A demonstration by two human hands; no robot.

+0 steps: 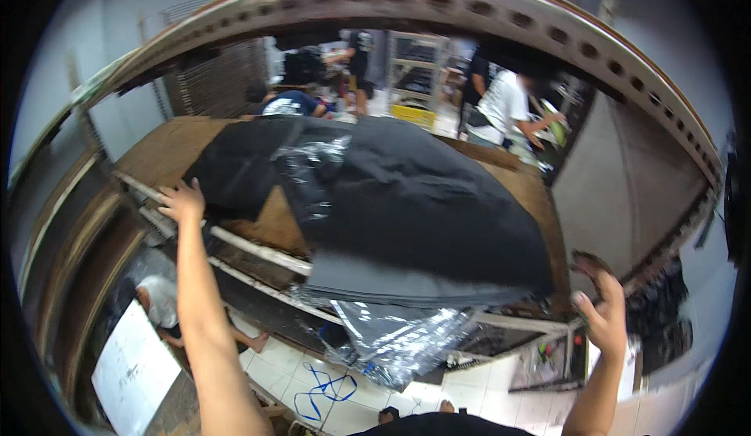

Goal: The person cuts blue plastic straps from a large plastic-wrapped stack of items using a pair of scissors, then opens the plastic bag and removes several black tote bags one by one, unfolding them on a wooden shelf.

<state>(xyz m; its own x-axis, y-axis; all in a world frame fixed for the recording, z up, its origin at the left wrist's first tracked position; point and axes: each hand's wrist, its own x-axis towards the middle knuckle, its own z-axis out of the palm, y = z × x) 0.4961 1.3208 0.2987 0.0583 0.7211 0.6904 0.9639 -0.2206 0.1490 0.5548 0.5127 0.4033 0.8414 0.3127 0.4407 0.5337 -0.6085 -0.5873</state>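
Observation:
My left hand [181, 201] is spread open at the left front edge of a shelf, its fingertips at the border of a smaller dark fabric piece [235, 174]. My right hand [604, 307] is raised by the shelf's right front corner, fingers curved and apart, holding nothing that I can see. Between the hands, a large black fabric sheet [422, 201] lies over the brown board [282, 221] of the shelf. Clear crinkled plastic [399, 334] hangs from under its front edge, and more plastic [313, 170] shows between the two dark pieces.
A perforated metal beam [438, 1] crosses above the shelf. Behind it, several people work near a rack with a yellow crate [412, 115]. At lower left, another person [160, 303] is beside a white panel [134, 369]. Blue strapping [325, 389] lies on the tiled floor.

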